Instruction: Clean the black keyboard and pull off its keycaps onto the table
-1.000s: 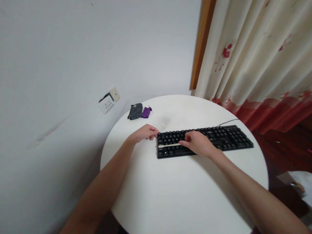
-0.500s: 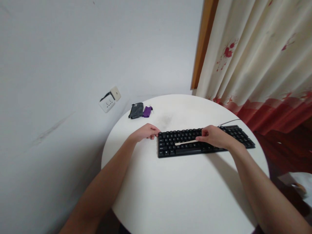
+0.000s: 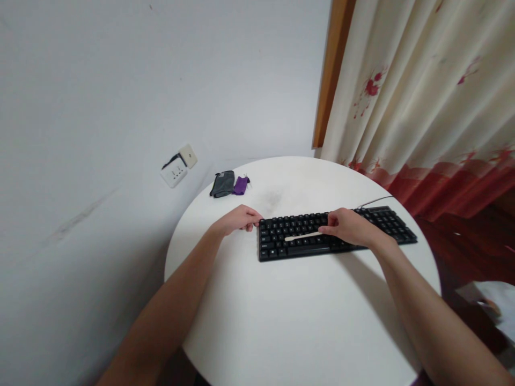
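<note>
A black keyboard (image 3: pixel 298 250) lies on the round white table (image 3: pixel 281 316), slightly tilted to the right. My left hand (image 3: pixel 238 219) is closed at its upper left corner, thumb and fingers pinching the edge. Held in my right hand (image 3: pixel 346 225) is a slim cream-coloured toothbrush (image 3: pixel 303 236), its head pointing left over the lower letter keys. The fingers close around the handle's right end and hide it. Whether the bristles touch the keys is too small to tell.
Near the table's back left edge lie a dark grey folded cloth (image 3: pixel 222 184) and a small purple cloth (image 3: pixel 241 185). A cable (image 3: pixel 374 201) runs from behind the keyboard to the right. Wall sockets (image 3: pixel 174 172) sit at left; a curtain (image 3: pixel 386 118) hangs at right.
The whole view has shifted slightly. Against the keyboard, the toothbrush head sits a touch further left. Both hands keep their grips, and the keyboard stays in place.
</note>
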`<action>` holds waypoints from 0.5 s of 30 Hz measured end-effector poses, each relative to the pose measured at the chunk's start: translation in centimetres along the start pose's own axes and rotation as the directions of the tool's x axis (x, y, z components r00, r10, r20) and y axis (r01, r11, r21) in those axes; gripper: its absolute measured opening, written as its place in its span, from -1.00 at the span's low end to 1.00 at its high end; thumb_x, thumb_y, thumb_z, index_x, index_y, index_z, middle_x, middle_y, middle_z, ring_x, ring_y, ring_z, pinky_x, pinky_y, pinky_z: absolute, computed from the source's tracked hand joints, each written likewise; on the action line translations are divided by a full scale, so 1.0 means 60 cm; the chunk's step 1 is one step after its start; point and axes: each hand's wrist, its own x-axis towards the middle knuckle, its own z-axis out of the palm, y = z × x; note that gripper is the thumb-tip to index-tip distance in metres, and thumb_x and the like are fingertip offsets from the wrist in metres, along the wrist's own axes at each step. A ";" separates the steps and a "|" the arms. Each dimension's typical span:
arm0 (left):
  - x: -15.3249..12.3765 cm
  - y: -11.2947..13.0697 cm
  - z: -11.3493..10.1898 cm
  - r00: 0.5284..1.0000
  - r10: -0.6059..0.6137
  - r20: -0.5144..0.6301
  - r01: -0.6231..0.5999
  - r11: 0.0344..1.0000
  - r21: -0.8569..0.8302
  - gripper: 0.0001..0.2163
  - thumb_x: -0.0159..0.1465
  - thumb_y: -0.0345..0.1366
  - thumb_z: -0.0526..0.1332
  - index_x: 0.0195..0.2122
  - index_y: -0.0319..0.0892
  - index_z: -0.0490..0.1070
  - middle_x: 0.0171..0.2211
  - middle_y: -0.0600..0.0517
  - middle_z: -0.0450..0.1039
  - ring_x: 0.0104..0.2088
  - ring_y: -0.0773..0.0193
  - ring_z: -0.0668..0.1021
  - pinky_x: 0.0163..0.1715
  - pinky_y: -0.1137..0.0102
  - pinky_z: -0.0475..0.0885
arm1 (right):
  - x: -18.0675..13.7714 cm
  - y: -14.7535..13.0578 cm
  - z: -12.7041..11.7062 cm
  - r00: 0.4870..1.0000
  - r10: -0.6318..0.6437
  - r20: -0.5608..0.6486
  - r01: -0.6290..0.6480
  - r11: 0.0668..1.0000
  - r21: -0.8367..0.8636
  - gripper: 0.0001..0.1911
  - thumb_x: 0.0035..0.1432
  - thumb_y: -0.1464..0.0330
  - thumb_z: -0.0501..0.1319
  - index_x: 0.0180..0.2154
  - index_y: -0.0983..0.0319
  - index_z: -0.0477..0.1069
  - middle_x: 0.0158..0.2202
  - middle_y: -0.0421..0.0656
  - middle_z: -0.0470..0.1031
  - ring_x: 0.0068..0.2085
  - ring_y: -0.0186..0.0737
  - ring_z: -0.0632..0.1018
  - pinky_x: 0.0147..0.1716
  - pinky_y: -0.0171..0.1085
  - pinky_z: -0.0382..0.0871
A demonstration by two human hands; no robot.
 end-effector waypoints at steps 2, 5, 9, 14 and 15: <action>0.000 0.000 0.000 1.000 0.004 0.004 -0.004 1.000 0.003 -0.69 0.12 -0.07 0.26 -0.30 -0.23 0.58 -0.38 -0.04 0.52 -0.54 0.37 0.42 -0.56 0.45 0.16 | 0.000 0.005 -0.003 0.999 0.033 0.002 -0.033 0.999 -0.012 -0.64 0.03 0.07 0.29 -0.54 0.22 0.42 -0.57 -0.14 0.48 -0.54 -0.26 0.44 -0.52 -0.29 0.17; 0.000 0.000 -0.001 1.000 -0.001 0.001 0.001 1.000 0.004 -0.68 0.12 -0.05 0.26 -0.30 -0.23 0.57 -0.37 -0.05 0.52 -0.53 0.37 0.43 -0.57 0.46 0.16 | -0.001 0.009 -0.006 0.998 0.066 0.000 -0.066 0.997 -0.035 -0.64 0.02 0.05 0.29 -0.53 0.21 0.43 -0.57 -0.14 0.48 -0.55 -0.27 0.43 -0.53 -0.29 0.15; 0.002 -0.001 0.000 1.000 0.004 0.001 -0.004 1.000 0.004 -0.68 0.13 -0.06 0.26 -0.30 -0.24 0.57 -0.37 -0.05 0.52 -0.53 0.36 0.43 -0.56 0.46 0.17 | -0.002 0.003 -0.004 0.999 0.043 0.005 -0.043 0.998 -0.038 -0.63 0.05 0.05 0.27 -0.52 0.21 0.44 -0.55 -0.14 0.49 -0.54 -0.27 0.43 -0.53 -0.29 0.15; 0.000 0.002 0.001 1.000 0.002 0.003 -0.002 1.000 0.006 -0.66 0.13 -0.04 0.26 -0.30 -0.25 0.57 -0.38 -0.04 0.52 -0.55 0.37 0.43 -0.57 0.46 0.16 | -0.002 -0.015 0.010 1.000 -0.010 -0.019 0.009 0.998 -0.055 -0.62 0.08 0.04 0.25 -0.52 0.22 0.43 -0.53 -0.13 0.50 -0.51 -0.27 0.43 -0.51 -0.29 0.14; 0.000 0.003 0.001 1.000 0.002 0.004 -0.002 1.000 0.008 -0.65 0.13 -0.03 0.26 -0.29 -0.25 0.57 -0.38 -0.04 0.52 -0.55 0.38 0.42 -0.57 0.46 0.16 | -0.002 -0.019 0.013 0.999 -0.021 -0.024 0.020 0.998 -0.055 -0.61 0.08 0.04 0.24 -0.52 0.22 0.43 -0.52 -0.12 0.50 -0.51 -0.26 0.43 -0.51 -0.29 0.14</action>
